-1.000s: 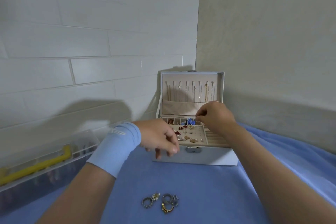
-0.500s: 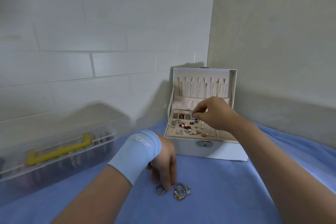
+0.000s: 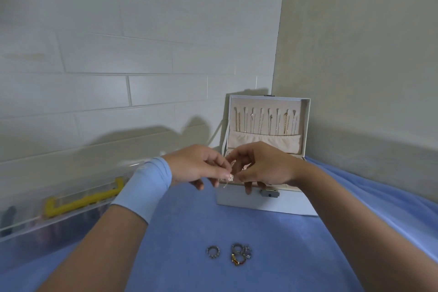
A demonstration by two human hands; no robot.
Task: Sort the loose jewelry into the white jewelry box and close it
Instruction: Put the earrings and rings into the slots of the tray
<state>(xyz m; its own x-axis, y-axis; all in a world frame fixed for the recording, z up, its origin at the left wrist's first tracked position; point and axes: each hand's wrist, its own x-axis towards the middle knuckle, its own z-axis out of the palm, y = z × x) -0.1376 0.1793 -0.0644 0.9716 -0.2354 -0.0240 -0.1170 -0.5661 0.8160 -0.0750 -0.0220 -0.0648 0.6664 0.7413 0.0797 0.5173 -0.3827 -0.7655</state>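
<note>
Pinching jewelry piece [image 3: 230, 176] jointly, left hand [image 3: 196, 167], right hand [image 3: 264, 168] hover before box [image 3: 239, 200] edge

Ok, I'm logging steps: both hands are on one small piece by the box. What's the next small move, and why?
Probably the right hand takes the small piece from the left hand and lowers it into the open white jewelry box behind: both pinch it, and rings lie unsorted on the blue cloth.

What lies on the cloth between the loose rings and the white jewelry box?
Only bare blue cloth, between the rings and the jewelry box; head view shows it.
</note>
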